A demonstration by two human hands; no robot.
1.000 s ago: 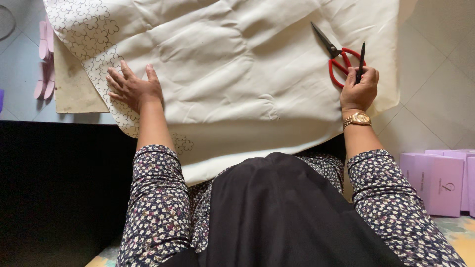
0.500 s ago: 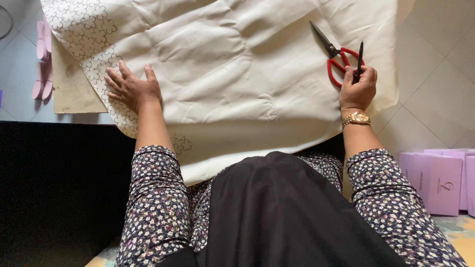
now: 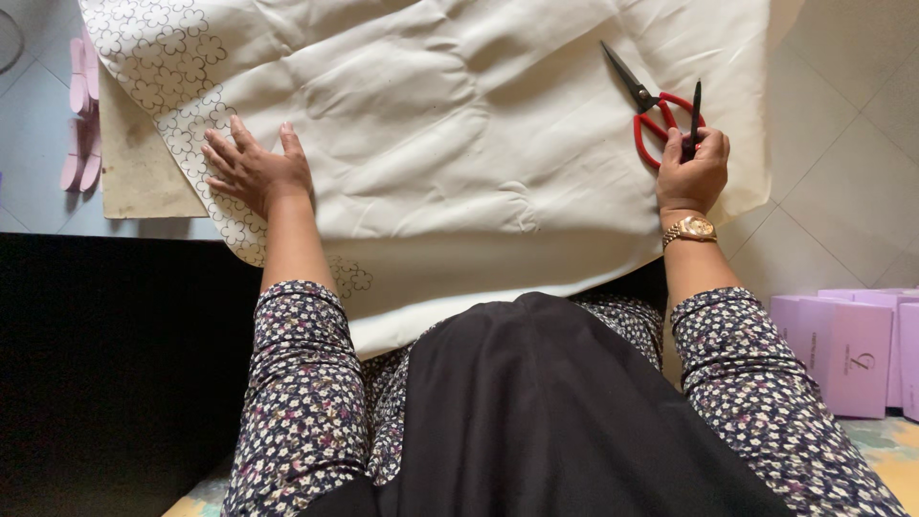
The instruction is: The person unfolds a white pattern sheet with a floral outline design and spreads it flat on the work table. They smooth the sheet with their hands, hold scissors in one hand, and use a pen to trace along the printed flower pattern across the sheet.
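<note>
Cream cloth (image 3: 459, 163) lay flat under your open left hand (image 3: 254, 172); your right hand (image 3: 694, 172) held a black pen (image 3: 693, 115) by the red scissors (image 3: 651, 110), so marking looked next.

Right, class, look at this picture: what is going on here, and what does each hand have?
A person sits over a large cream fabric sheet spread on the floor. The left hand lies flat on its edge, beside drawn flower outlines. The right hand holds a thin black pen upright and rests by the red-handled scissors lying on the fabric. Pink cut-out shapes lie to the left, lilac boxes to the right.
</note>
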